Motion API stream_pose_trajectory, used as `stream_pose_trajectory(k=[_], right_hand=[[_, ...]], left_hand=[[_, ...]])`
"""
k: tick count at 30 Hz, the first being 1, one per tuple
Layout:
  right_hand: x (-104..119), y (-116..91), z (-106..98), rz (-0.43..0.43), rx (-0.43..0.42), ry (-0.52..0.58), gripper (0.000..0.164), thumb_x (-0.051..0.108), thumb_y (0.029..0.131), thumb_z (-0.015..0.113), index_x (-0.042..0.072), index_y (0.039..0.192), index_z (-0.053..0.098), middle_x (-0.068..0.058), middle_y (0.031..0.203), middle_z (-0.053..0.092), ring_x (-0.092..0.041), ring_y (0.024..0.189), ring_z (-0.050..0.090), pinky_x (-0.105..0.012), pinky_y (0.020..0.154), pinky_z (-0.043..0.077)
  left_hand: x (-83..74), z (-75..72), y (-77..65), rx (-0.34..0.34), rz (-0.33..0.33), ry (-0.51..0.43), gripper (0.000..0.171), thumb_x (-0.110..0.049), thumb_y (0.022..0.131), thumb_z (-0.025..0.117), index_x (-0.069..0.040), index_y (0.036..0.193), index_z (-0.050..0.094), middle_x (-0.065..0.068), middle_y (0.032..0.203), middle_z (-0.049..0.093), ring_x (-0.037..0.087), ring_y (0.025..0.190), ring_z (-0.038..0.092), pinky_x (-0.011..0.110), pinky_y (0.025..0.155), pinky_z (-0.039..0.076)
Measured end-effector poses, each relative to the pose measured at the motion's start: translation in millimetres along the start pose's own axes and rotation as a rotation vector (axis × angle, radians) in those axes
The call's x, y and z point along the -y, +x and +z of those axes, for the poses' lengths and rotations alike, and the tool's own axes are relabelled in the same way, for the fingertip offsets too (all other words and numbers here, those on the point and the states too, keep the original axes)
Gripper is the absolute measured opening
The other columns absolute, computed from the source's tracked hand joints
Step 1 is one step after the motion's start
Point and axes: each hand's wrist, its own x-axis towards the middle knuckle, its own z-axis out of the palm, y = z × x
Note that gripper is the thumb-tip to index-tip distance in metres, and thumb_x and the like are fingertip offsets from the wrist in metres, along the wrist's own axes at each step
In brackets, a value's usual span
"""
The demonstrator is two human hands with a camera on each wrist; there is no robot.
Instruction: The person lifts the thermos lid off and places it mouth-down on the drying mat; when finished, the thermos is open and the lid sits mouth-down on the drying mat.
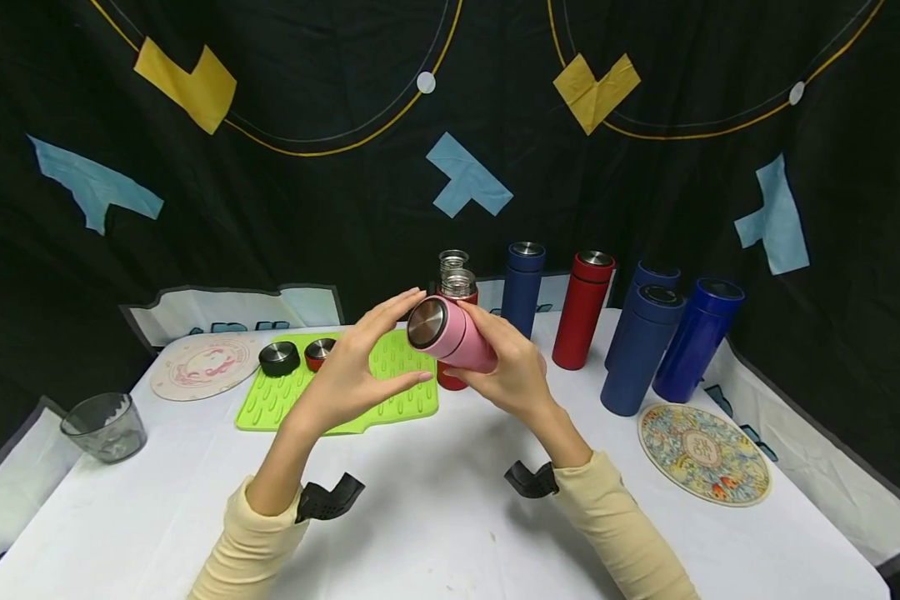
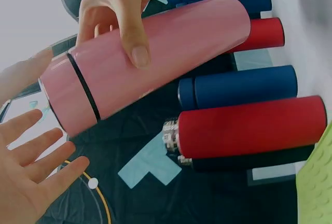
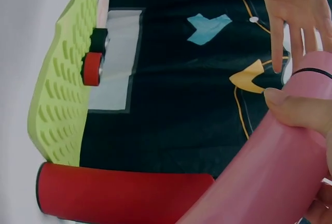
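Note:
Tilted in the air over the table is a pink thermos bottle (image 2: 171,40), its steel-topped lid (image 1: 427,322) on and turned toward the left hand. My right hand (image 1: 512,363) grips the bottle's body, thumb across its side in the right wrist view. The left hand (image 1: 351,367) is spread beside the lid, its fingers straight and apart from the thumb. Behind the pink bottle stands a red bottle (image 2: 254,128) with its steel neck bare, and another lidless dark bottle (image 2: 254,157) is partly hidden by it.
A black lid (image 1: 278,359) and a red lid (image 1: 318,352) lie on a green mat (image 1: 408,402). Blue bottles (image 1: 642,350) and a lidded red bottle (image 1: 583,312) stand at right. A glass (image 1: 107,427), a pink round mat (image 1: 204,367) and a patterned round mat (image 1: 705,454) flank them.

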Motion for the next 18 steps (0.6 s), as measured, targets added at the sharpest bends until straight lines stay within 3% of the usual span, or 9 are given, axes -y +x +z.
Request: stream_pose_trajectory(k=[11, 18], right_hand=[[-1, -5, 1, -0.067, 0.130, -0.043, 0.083, 0.012, 0.064, 0.091, 0.001, 0.136, 0.052, -0.013, 0.132, 0.057, -0.028, 0.118, 0.056, -0.038, 0.097, 0.049], [0, -6, -2, -0.118, 0.202, -0.055, 0.081, 0.013, 0.064, 0.091, 0.005, 0.135, 0.053, -0.012, 0.129, 0.059, -0.027, 0.115, 0.058, -0.039, 0.095, 0.050]], left_hand=[[2.1, 14.4, -2.7, 0.040, 0.018, 0.041, 0.083, -0.011, 0.071, 0.087, -0.015, 0.143, 0.046, 0.003, 0.150, 0.038, 0.022, 0.135, 0.038, 0.041, 0.098, 0.048], [3.3, 15.4, -3.8, 0.043, 0.033, 0.037, 0.068, -0.005, 0.070, 0.086, -0.012, 0.130, 0.057, 0.005, 0.132, 0.053, 0.022, 0.120, 0.052, 0.036, 0.093, 0.051]])
